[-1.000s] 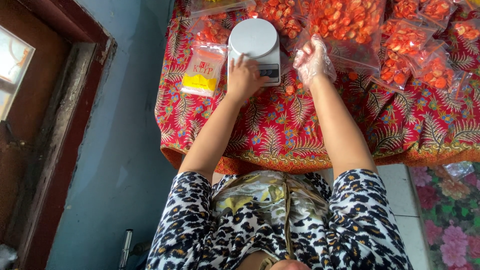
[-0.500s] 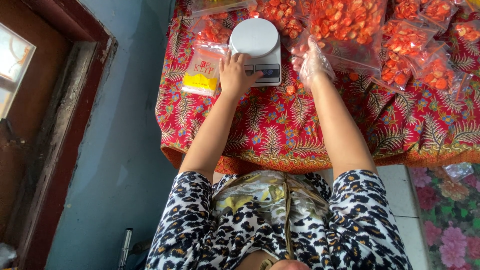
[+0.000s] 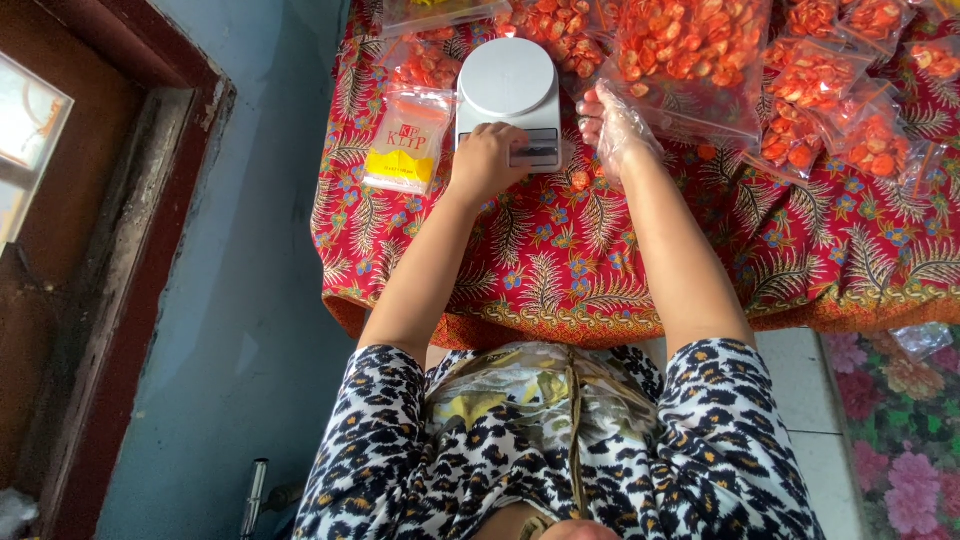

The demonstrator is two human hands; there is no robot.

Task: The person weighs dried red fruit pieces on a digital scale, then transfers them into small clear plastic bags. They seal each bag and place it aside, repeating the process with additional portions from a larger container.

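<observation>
Since before, my left hand (image 3: pixel 487 160) slid onto the scale (image 3: pixel 508 100), fingers curled, pressing its near edge; rigid, light, liftable by its sides.

Your left hand (image 3: pixel 488 160) rests bare on a kitchen scale (image 3: pixel 508 95) of smooth, matt white plastic. Your right hand (image 3: pixel 618 125) wears a thin, clear, crinkled plastic glove. The counter (image 3: pixel 560 270) is covered with woven red cloth, printed, matt. The snack bags (image 3: pixel 690 60) are glossy transparent film. The door frame (image 3: pixel 130 300) is rough, worn painted wood.
</observation>
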